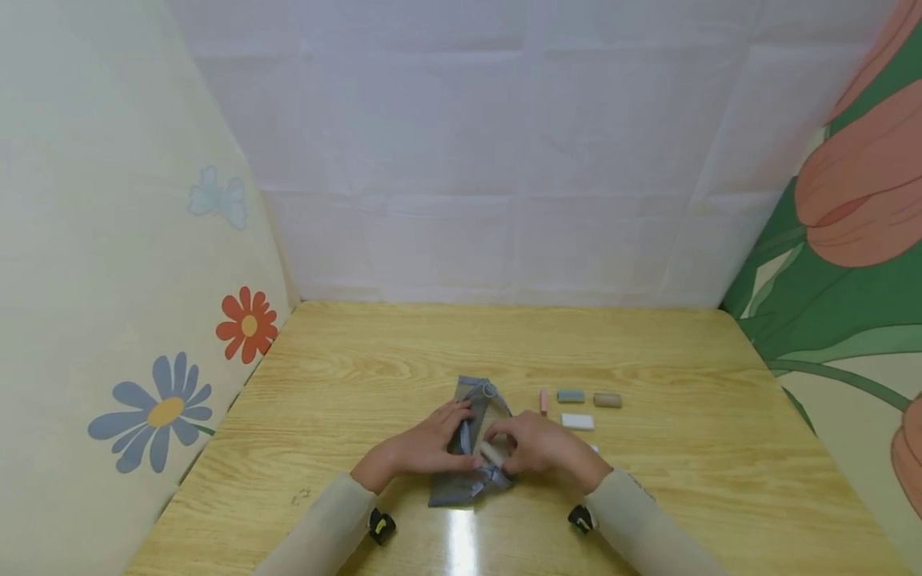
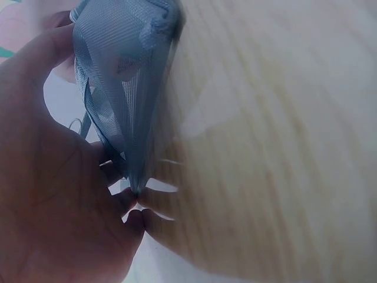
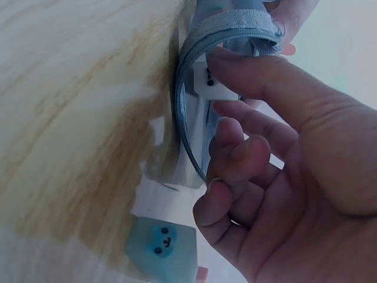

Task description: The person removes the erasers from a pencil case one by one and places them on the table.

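Observation:
A blue-grey mesh zipper pouch lies on the table with its mouth spread open. My left hand holds its left edge, thumb at the near end and fingers farther along; the left wrist view shows the mesh beside that thumb. My right hand pinches a small white block at the pouch's mouth. Dark printed marks show on this block in the right wrist view, within the curved zipper edge. Its lower end is hidden in the head view.
Right of the pouch lie small blocks: pink, blue, brown and white. A pale block with a blue animal face lies below the right hand in its wrist view. Printed cloths surround the wooden table.

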### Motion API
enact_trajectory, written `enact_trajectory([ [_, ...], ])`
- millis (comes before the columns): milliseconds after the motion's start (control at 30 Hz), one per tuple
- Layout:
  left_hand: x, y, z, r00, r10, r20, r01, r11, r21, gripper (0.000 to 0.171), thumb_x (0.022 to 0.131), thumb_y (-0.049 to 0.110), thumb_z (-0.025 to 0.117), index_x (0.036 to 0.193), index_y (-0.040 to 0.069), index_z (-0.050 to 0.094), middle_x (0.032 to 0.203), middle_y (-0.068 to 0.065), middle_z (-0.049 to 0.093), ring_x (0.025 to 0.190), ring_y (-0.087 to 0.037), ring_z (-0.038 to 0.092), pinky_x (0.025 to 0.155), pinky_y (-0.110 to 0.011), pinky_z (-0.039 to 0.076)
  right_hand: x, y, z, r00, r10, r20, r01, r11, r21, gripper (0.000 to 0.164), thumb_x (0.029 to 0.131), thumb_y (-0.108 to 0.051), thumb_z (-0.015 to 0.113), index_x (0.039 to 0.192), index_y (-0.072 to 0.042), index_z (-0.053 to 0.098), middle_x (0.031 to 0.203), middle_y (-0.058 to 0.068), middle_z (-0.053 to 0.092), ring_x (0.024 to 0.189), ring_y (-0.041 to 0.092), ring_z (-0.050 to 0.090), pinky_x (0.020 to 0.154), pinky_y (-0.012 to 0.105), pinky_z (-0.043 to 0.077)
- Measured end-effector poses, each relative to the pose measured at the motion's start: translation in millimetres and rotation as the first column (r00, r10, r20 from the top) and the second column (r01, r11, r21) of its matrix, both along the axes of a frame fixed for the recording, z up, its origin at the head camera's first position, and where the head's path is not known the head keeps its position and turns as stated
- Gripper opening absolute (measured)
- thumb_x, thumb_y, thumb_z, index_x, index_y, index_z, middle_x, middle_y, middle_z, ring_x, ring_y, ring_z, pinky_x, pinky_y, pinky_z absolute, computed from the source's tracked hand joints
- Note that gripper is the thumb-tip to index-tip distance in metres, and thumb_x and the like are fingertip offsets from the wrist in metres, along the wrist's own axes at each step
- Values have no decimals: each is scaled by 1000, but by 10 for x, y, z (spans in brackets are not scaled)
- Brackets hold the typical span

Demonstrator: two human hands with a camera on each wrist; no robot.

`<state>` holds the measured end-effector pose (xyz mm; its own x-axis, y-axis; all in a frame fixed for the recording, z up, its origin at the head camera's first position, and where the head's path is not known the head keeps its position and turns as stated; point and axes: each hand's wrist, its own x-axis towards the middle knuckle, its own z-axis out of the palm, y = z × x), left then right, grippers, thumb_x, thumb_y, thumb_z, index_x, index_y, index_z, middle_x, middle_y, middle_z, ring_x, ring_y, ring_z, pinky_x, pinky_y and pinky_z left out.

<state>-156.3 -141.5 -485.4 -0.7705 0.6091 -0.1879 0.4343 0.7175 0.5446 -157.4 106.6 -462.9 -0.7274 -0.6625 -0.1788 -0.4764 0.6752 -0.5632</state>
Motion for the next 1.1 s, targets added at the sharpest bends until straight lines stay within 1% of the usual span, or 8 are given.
enact_trajectory([
  [500, 4, 2, 8, 1000, 1, 5, -1, 1000, 3, 94, 90, 66, 60, 157, 7, 31, 168, -13, 17, 155, -35, 10, 123, -55, 21, 12, 56, 106, 994, -80, -68, 79, 997, -19, 40, 79, -27, 85, 114, -19, 68, 69, -9, 57, 60, 6, 52, 54, 25, 45],
  [667, -3, 2, -2, 1000, 10, 2, -10, 1000, 2, 94, 90, 67, 59, 157, 8, 30, 168, -12, 17, 155, -34, 10, 123, -55, 22, 12, 93, 164, 989, -89, -115, 83, 995, -57, 39, 80, -31, 86, 113, -19, 69, 67, -11, 56, 59, 5, 50, 64, 32, 47],
  [733, 1, 4, 0, 1000, 9, 0, -9, 1000, 6, 93, 90, 66, 60, 157, 8, 31, 168, -14, 18, 155, -35, 10, 123, -56, 21, 12, 116, 180, 988, -92, -128, 83, 994, -70, 39, 81, -31, 86, 113, -19, 68, 66, -11, 55, 58, 5, 49, 83, 42, 52],
  [800, 3, 6, -5, 1000, 9, 0, -9, 1000, 5, 93, 90, 67, 60, 157, 9, 32, 168, -14, 18, 155, -35, 10, 123, -55, 21, 14, 142, 188, 988, -92, -126, 82, 993, -80, 39, 82, -31, 85, 114, -18, 68, 66, -11, 56, 58, 4, 50, 103, 54, 47],
  [900, 3, 3, -23, 1000, 8, -1, -8, 1000, 2, 92, 90, 67, 59, 156, 9, 32, 168, -14, 17, 155, -35, 10, 123, -55, 20, 16, 177, 198, 988, -98, -121, 89, 993, -82, 41, 82, -32, 85, 116, -18, 68, 66, -10, 57, 57, 5, 51, 112, 62, 35],
  [1000, 4, 1, -31, 1000, 11, 0, -11, 1000, 9, 93, 90, 67, 60, 156, 9, 32, 168, -14, 18, 155, -35, 10, 123, -56, 21, 9, 213, 224, 989, -119, -92, 112, 991, -74, 43, 82, -34, 85, 118, -19, 67, 67, -9, 57, 57, 7, 51, 86, 45, 53],
  [1067, 6, 0, -29, 1000, 12, -4, -12, 1000, 12, 93, 90, 67, 60, 156, 8, 32, 168, -14, 18, 155, -36, 11, 122, -57, 21, -2, 238, 244, 988, -128, -82, 122, 990, -67, 43, 83, -35, 84, 119, -19, 66, 68, -8, 56, 59, 9, 51, 64, 35, 50],
  [1100, 5, 0, -27, 1000, 13, -5, -13, 1000, 15, 93, 89, 67, 60, 156, 8, 32, 168, -14, 18, 155, -36, 11, 122, -57, 21, -13, 251, 249, 989, -126, -84, 120, 990, -70, 43, 83, -34, 84, 120, -18, 66, 68, -8, 56, 59, 9, 51, 60, 31, 49],
])
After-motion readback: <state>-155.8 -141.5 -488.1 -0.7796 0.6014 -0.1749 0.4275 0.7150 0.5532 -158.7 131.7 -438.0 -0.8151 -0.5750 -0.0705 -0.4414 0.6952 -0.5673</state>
